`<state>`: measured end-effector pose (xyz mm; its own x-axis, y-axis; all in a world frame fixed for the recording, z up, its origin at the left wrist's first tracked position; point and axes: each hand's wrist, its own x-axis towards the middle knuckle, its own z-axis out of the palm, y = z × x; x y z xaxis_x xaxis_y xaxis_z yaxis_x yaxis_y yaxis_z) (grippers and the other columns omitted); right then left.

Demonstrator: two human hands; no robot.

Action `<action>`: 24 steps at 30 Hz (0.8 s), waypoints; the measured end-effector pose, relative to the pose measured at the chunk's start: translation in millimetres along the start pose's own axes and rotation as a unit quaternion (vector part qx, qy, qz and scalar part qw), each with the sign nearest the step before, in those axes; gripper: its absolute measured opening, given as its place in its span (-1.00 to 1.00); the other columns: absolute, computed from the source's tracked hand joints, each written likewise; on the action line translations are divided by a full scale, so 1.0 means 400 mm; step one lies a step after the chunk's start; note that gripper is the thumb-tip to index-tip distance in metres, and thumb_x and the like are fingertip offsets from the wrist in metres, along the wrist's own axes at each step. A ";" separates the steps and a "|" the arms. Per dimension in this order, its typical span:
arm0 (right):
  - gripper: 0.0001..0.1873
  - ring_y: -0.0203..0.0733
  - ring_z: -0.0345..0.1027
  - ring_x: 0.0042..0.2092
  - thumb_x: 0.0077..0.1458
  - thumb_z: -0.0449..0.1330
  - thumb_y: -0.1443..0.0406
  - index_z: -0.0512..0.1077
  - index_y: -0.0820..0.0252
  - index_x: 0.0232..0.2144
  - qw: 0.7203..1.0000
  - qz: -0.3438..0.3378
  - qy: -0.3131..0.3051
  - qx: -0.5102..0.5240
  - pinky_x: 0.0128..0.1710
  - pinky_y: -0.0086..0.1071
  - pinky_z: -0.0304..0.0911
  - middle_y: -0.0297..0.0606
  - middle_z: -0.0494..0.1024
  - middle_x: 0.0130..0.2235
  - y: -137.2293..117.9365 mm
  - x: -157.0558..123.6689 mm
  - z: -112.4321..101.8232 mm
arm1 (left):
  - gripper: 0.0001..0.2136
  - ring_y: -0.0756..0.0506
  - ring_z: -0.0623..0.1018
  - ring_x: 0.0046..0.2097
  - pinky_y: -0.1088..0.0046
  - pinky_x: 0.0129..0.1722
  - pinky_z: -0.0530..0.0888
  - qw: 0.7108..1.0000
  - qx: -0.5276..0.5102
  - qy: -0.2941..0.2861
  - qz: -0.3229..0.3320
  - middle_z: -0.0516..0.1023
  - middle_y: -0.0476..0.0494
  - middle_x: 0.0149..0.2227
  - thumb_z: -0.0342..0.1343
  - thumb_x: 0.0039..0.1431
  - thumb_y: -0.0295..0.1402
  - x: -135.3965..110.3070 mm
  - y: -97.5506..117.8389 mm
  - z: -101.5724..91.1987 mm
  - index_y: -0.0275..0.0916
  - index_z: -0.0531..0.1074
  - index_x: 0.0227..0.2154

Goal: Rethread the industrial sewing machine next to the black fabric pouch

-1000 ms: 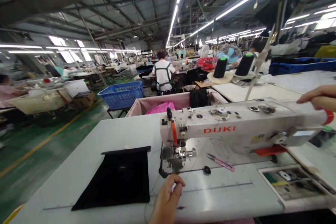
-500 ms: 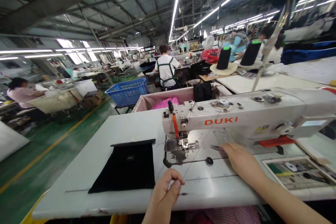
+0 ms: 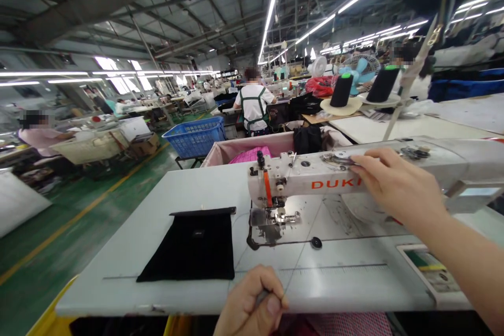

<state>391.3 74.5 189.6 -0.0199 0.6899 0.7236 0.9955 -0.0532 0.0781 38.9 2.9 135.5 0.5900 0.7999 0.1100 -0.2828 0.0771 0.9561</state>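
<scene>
A white DUKI sewing machine (image 3: 299, 178) stands on a white table (image 3: 189, 189). My left hand (image 3: 252, 307) is at the table's near edge, closed in a pinch on a thin thread (image 3: 299, 257) that runs up toward the needle area (image 3: 271, 218). My right hand (image 3: 394, 184) rests on top of the machine arm. Its fingers are pressed together at a metal disc (image 3: 336, 157), and whatever they hold is hidden. A black fabric piece (image 3: 192, 247) lies flat to the left of the needle.
Two black thread cones (image 3: 342, 90) stand behind the machine. A pink-lined bin (image 3: 271, 144) and a blue basket (image 3: 195, 139) sit beyond the table. A person in a white shirt (image 3: 254, 107) works farther back, and another person sits at far left. A tray (image 3: 433, 268) lies at right.
My right hand came off the machine's right end, dipped to the table near the pink snips, then rose onto the machine arm. My left hand drew the thread back to the table's edge.
</scene>
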 end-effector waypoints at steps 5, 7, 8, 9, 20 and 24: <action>-0.64 -0.07 0.41 -0.13 0.36 -0.03 0.03 0.38 0.07 0.00 0.980 0.053 -0.019 0.192 -0.18 -0.25 0.28 -0.17 0.52 -0.11 -0.094 -0.080 -0.041 | -0.80 0.15 0.22 -0.61 0.68 -0.66 0.13 0.975 -0.162 0.144 -0.041 0.35 0.06 -0.48 0.11 0.35 -0.24 0.037 -0.021 0.024 -0.24 0.28 -0.29; -0.69 -0.15 0.40 -0.28 0.29 0.06 0.01 0.36 0.06 -0.10 0.954 0.052 -0.067 0.287 -0.31 -0.31 0.30 -0.24 0.51 -0.25 -0.163 -0.148 -0.056 | -0.85 0.08 0.44 -0.53 0.62 -0.55 0.39 0.957 -0.221 0.184 -0.039 0.47 -0.02 -0.41 0.11 0.34 -0.31 0.060 -0.025 0.032 -0.24 0.26 -0.28; -0.74 -0.22 0.35 -0.41 0.26 0.11 0.03 0.34 0.06 -0.20 0.941 0.032 -0.093 0.322 -0.44 -0.35 0.26 -0.31 0.47 -0.36 -0.200 -0.183 -0.059 | -0.86 0.01 0.56 -0.43 0.53 -0.42 0.50 0.950 -0.240 0.196 -0.043 0.54 -0.10 -0.35 0.11 0.33 -0.34 0.071 -0.026 0.034 -0.25 0.25 -0.27; -0.82 -0.27 0.30 -0.47 0.27 0.11 0.11 0.32 0.06 -0.28 0.924 -0.008 -0.124 0.361 -0.52 -0.40 0.22 -0.35 0.42 -0.43 -0.237 -0.215 -0.059 | -0.86 -0.06 0.63 -0.31 0.43 -0.27 0.56 0.944 -0.256 0.204 -0.051 0.58 -0.20 -0.28 0.11 0.32 -0.36 0.081 -0.028 0.037 -0.26 0.24 -0.26; -0.56 -0.13 0.48 0.06 0.21 0.10 0.46 0.40 0.00 0.09 0.876 -0.140 -0.059 0.457 -0.02 -0.30 0.47 -0.19 0.53 0.08 -0.390 -0.331 0.006 | -0.78 -0.13 0.59 -0.13 0.39 -0.13 0.49 0.926 -0.310 0.199 -0.087 0.58 -0.25 -0.17 0.23 0.16 -0.28 0.097 -0.103 0.076 -0.23 0.28 -0.33; -0.83 -0.14 0.52 -0.04 0.31 0.10 0.25 0.40 -0.04 -0.07 0.796 0.024 -0.198 0.572 -0.14 -0.28 0.53 -0.24 0.57 -0.02 -0.342 -0.411 -0.046 | -0.75 -0.13 0.58 -0.18 0.31 -0.12 0.49 0.921 -0.306 0.222 -0.090 0.57 -0.27 -0.19 0.24 0.16 -0.25 0.121 -0.154 0.072 -0.25 0.28 -0.31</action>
<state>256.6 -44.7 72.5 -0.1743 0.8918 0.4175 0.4309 0.4503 -0.7820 106.5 19.7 89.6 0.3399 0.8952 -0.2883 -0.6642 0.4456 0.6003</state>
